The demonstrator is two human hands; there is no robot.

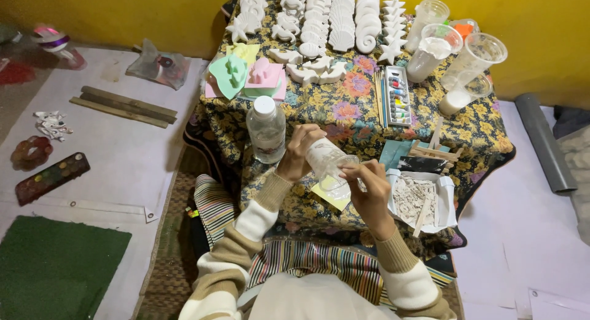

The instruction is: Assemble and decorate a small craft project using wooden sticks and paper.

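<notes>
My left hand (297, 153) grips a clear plastic cup (330, 163) tilted on its side, with whitish residue inside. My right hand (369, 188) holds the cup's rim and reaches into its mouth with the fingers. Both hands are above a small table covered in a floral cloth (362, 114). Under the cup lies a yellow mould (327, 196). A capped clear bottle (266, 128) stands just left of my left hand. To the right of my right hand sits a white tray of plaster scraps (420, 200) with a wooden stick in it.
Several white plaster sea-shape casts (332, 22) fill the table's far side. Green and pink moulds (246, 76) lie at the far left, a paint set with brushes (396, 95) in the middle, plastic cups (458, 55) at the far right. A paint palette (52, 177) and wooden sticks (123, 106) rest on the floor mat at left.
</notes>
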